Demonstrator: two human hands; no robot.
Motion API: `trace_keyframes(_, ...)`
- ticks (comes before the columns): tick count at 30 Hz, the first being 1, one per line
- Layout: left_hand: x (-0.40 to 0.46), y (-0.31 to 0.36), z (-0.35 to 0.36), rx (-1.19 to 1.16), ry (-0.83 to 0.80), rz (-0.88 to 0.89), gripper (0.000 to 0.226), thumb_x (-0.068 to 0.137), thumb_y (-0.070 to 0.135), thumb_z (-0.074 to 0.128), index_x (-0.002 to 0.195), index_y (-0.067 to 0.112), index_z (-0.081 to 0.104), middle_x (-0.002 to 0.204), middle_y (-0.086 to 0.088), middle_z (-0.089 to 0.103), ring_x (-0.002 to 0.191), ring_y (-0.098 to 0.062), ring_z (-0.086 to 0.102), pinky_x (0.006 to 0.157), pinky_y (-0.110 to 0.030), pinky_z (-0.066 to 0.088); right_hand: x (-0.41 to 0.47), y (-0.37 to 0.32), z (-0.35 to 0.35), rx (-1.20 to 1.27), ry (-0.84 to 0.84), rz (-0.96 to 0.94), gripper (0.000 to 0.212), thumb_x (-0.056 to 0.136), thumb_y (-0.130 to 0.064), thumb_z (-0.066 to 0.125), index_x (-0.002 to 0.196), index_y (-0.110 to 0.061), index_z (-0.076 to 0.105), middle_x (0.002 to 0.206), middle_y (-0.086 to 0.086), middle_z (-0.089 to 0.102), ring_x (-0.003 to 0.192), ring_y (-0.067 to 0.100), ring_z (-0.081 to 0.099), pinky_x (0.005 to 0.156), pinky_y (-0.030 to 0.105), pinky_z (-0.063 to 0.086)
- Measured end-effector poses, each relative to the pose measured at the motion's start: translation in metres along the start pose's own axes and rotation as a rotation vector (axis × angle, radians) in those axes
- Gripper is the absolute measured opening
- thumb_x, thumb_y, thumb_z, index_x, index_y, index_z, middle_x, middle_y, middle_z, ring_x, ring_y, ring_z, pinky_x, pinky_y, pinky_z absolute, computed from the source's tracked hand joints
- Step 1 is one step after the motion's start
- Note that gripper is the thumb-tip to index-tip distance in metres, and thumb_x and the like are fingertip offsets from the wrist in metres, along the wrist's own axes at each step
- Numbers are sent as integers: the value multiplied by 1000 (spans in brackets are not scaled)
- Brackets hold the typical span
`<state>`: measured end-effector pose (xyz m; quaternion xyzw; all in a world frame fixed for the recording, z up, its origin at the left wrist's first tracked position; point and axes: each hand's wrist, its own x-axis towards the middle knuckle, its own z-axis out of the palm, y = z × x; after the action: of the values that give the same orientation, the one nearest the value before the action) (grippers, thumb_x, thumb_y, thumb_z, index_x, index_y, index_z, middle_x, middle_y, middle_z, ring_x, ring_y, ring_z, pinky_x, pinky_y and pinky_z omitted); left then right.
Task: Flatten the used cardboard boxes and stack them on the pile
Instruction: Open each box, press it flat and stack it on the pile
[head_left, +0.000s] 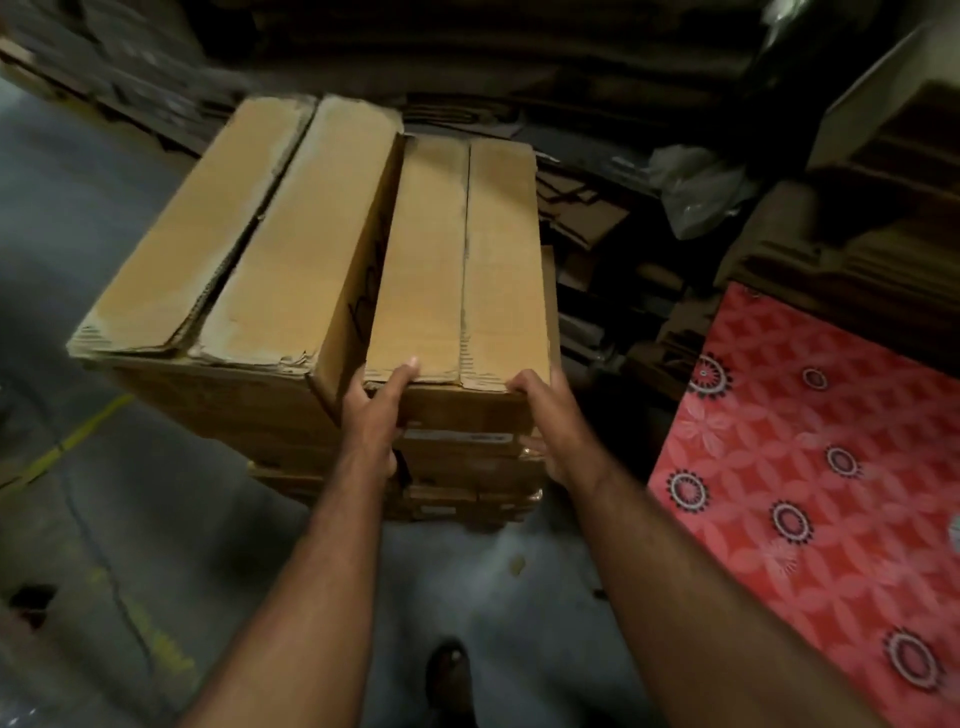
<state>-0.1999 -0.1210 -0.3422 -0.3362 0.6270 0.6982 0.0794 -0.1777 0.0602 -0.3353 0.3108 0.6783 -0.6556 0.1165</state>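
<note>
A long brown cardboard box (457, 260) with closed top flaps lies on a stack of similar boxes (467, 478) in the middle of the head view. My left hand (371, 415) grips its near left corner, fingers over the top edge. My right hand (550, 421) holds the near right corner in the same way. A taller, wider cardboard box (244, 244) with torn flaps stands against its left side. Flattened cardboard (587, 208) lies piled in the dark behind.
A red patterned sheet (810, 467) covers a surface at the right. Grey concrete floor (130, 519) with a yellow line (72, 441) spreads at the left and below. A crumpled plastic bag (696, 192) sits at the back right. My shoe (449, 675) shows at the bottom.
</note>
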Motion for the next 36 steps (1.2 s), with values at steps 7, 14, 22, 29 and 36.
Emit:
trace_keyframes(7, -26, 16, 4, -98, -57, 49, 97, 78, 49, 82, 157, 34, 28, 155, -3, 41, 136, -28, 46, 104, -59, 47, -25, -21, -13, 173, 29, -175, 59, 93, -26, 66, 145, -39, 42, 118, -17, 62, 103, 2, 56, 70, 29, 43)
trace_keyframes(14, -99, 37, 35, -84, -268, 253, 64, 84, 45, 78, 139, 39, 45, 121, 9, 61, 112, -19, 63, 91, -53, 58, -83, -42, -77, 221, 172, -372, 73, 77, -42, 81, 142, -42, 47, 123, -15, 66, 114, 10, 64, 84, 38, 53)
trace_keyframes(22, -208, 3, 113, -43, -582, 349, 51, 82, 48, 78, 125, 43, 51, 119, 7, 64, 109, -18, 65, 94, -50, 57, -169, -17, -204, 331, 427, -498, 72, 66, -45, 81, 133, -40, 54, 115, -9, 73, 104, 12, 71, 94, 51, 58)
trace_keyframes(29, -311, -66, 185, 35, -728, 419, 49, 67, 64, 80, 108, 58, 54, 125, 2, 64, 109, -21, 67, 89, -53, 59, -246, 45, -323, 413, 620, -478, 72, 65, -47, 79, 133, -42, 54, 117, -8, 71, 99, 10, 70, 76, 41, 62)
trace_keyframes(36, -421, -156, 256, 52, -835, 446, 52, 64, 65, 82, 107, 53, 56, 121, 2, 67, 106, -22, 69, 84, -55, 60, -310, 115, -455, 488, 695, -458, 56, 87, -26, 75, 137, -36, 53, 116, -6, 69, 91, 5, 68, 58, 27, 56)
